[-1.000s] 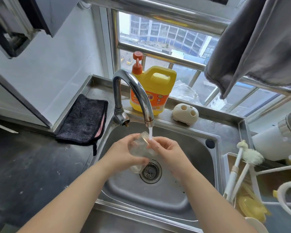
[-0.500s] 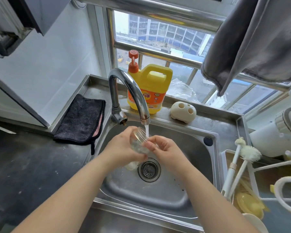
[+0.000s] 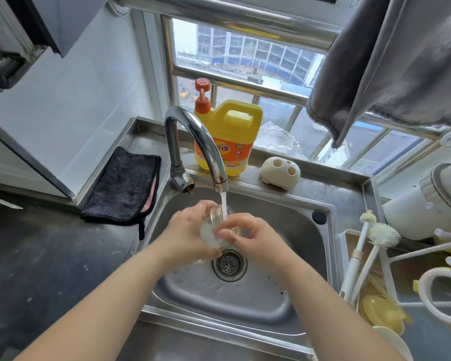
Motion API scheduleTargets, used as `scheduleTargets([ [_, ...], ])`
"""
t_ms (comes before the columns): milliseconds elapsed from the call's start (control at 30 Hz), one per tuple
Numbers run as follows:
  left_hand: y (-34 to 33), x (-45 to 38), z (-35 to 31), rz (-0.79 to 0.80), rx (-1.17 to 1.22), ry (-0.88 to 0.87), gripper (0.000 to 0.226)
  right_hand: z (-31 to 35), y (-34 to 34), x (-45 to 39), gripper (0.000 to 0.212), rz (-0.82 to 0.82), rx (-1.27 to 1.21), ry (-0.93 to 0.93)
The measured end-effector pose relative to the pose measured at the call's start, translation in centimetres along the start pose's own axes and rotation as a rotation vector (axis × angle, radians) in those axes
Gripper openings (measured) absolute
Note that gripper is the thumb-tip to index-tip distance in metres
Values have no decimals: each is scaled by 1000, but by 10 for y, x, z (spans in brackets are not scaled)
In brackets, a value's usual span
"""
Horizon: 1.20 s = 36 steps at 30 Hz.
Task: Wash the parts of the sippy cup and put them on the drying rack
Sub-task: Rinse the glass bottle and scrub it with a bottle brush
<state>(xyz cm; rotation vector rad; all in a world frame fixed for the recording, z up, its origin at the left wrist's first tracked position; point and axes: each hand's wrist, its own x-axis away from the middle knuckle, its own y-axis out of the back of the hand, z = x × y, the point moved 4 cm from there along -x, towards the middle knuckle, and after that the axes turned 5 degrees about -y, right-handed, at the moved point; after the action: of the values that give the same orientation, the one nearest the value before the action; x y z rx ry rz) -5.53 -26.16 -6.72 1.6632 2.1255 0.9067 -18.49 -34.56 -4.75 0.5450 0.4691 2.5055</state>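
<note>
Both hands: on clear cup body (image 3: 214, 227), frame centre, under tap stream (image 3: 223, 204)
Left hand (image 3: 186, 230): wraps cup's side
Right hand (image 3: 253, 237): fingers curled at rim, probably rubbing
Cup axis: tilted, mouth up toward spout (image 3: 220, 185)
Drying rack (image 3: 391, 259): lower right, right hand nearer
Sink (image 3: 297, 230): around the hands

Both forearms are bare up to the frame's edge, the left hand (image 3: 186, 233) and right hand (image 3: 255, 242) ungloved, short nails unpainted.
</note>
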Motion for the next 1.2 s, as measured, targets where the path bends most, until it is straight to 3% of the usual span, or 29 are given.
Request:
scheduleTargets([
  [67,7,-2,4,44,67,3,79,-2,2,4,11,55,180,86],
  [133,6,-3,4,67,-12,11,85,0,1,4,13,25,259,134],
  [233,-6,-3,-4,-44,-219,34,93,7,-7,-1,12,-112,167,66],
  [300,-14,-2,-13,-139,-228,44,94,9,-10,-1,12,-195,16,-10],
  [400,-12,-3,-18,-187,-137,-7,83,9,-7,1,9,-137,-31,-15],
  [433,-9,-3,-16,-172,-96,-10,81,12,-4,3,8,-79,80,45],
  [533,0,-7,-9,-74,-21,-13,81,8,5,6,30,4,663,335],
  [600,4,-9,-4,25,-4,5,78,0,6,6,29,-8,829,415],
  [733,3,-7,-7,85,-46,-5,74,1,-3,4,16,51,710,345],
  [867,-13,3,-7,-53,-36,-1,97,11,-1,5,23,-79,392,149],
  [1000,-20,7,-15,-247,-111,49,96,20,-8,7,15,-186,57,-8],
  [1067,-15,4,-12,-205,-8,50,85,20,-5,8,11,-172,71,-10],
  [1200,0,3,3,-44,102,19,86,9,-1,12,14,-3,476,176],
])
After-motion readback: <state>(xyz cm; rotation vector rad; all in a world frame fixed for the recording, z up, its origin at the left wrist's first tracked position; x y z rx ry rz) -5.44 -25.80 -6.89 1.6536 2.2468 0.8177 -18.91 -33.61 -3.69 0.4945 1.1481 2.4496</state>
